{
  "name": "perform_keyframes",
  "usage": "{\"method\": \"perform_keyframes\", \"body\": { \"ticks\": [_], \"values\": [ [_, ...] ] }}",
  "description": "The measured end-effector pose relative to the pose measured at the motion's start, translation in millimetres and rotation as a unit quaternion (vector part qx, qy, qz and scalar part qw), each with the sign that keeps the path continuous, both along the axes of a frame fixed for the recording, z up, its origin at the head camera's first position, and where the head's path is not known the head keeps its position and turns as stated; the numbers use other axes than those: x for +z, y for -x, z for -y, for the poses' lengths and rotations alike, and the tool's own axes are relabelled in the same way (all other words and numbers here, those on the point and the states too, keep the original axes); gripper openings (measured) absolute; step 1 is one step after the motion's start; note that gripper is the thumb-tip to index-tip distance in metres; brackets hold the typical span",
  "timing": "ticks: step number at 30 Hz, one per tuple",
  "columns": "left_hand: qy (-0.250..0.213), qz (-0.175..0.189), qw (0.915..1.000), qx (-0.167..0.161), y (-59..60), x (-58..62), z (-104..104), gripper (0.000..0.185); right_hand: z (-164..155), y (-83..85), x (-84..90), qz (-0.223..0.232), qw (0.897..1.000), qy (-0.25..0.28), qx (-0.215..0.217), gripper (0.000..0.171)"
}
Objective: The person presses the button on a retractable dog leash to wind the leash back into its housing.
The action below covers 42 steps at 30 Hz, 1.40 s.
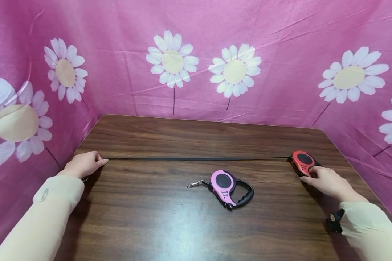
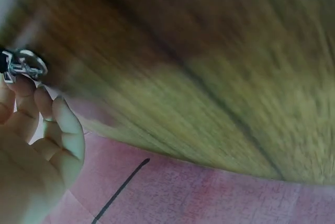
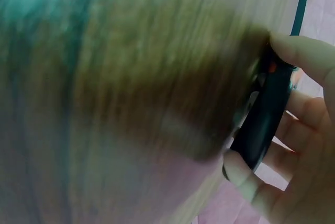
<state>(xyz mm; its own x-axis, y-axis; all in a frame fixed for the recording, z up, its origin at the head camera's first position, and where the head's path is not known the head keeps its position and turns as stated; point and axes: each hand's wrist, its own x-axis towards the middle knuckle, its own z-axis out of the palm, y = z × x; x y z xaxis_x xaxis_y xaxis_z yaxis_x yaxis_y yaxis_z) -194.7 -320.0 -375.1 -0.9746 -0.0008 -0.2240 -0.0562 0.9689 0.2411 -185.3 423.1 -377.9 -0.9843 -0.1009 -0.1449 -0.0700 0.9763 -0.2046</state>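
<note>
Left hand point(image 1: 84, 164) pinches the metal clip point(image 2: 23, 65) at the bench point(image 1: 170, 224) left edge, right hand point(image 1: 328, 182) grips the red leash reel point(image 1: 302, 162) far right, black strap point(image 1: 196, 158) taut between; slipped clip likely snaps back, maybe hitting the pink leash reel point(image 1: 227, 186).

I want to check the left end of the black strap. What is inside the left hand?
The left hand curls round the strap end. A metal clip shows at its fingertips in the wrist view. How strap and clip join is covered.
</note>
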Motion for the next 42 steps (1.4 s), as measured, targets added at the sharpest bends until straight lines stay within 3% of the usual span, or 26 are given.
{"method": "perform_keyframes", "body": {
  "ticks": [3, 6, 11, 13, 17, 23, 25, 32, 38, 42],
  "values": [
    [-0.019, -0.02, 0.9996, -0.003, -1.2, 0.3, -0.2, 0.032, 3.5, -0.8, -0.2, 0.013, 1.0, 0.003, 0.005, 0.038],
    [-0.07, -0.033, 0.9969, -0.011, -1.1, 1.0, -0.1, 0.028, 4.0, -2.3, -0.6, 0.024, 1.0, 0.006, 0.001, 0.04],
    [-0.119, -0.014, 0.9925, -0.025, -1.1, 1.2, 3.7, 0.026, 1.0, -3.5, 1.4, 0.038, 0.999, 0.002, -0.009, 0.063],
    [-0.115, -0.016, 0.9928, -0.03, -1.4, 1.4, 6.4, 0.027, 0.8, -3.4, 2.4, 0.033, 0.999, -0.004, -0.013, 0.067],
    [-0.087, -0.038, 0.9945, -0.043, -1.5, 4.2, 12.0, 0.028, 2.2, -4.2, 3.4, 0.039, 0.999, 0.001, -0.024, 0.059],
    [-0.043, -0.045, 0.9972, -0.041, -1.2, 11.5, 16.3, 0.034, 2.8, -5.6, 2.5, 0.133, 0.988, 0.063, -0.043, 0.054],
    [-0.041, -0.037, 0.9979, -0.035, -2.4, 13.3, 16.2, 0.036, 2.9, -6.5, 2.0, 0.14, 0.987, 0.065, -0.045, 0.055],
    [-0.037, -0.035, 0.9983, -0.027, -5.7, 14.5, 17.0, 0.042, 1.5, -9.3, 3.9, 0.022, 0.999, -0.037, -0.011, 0.055],
    [-0.035, -0.055, 0.9972, -0.036, -2.6, 19.5, 6.1, 0.043, 10.4, -13.0, 4.9, -0.014, 0.998, -0.054, -0.009, 0.057],
    [-0.034, -0.067, 0.9967, -0.032, 0.2, 25.0, -2.2, 0.045, 20.8, -14.2, 6.5, -0.062, 0.996, -0.056, -0.002, 0.055]
  ]
}}
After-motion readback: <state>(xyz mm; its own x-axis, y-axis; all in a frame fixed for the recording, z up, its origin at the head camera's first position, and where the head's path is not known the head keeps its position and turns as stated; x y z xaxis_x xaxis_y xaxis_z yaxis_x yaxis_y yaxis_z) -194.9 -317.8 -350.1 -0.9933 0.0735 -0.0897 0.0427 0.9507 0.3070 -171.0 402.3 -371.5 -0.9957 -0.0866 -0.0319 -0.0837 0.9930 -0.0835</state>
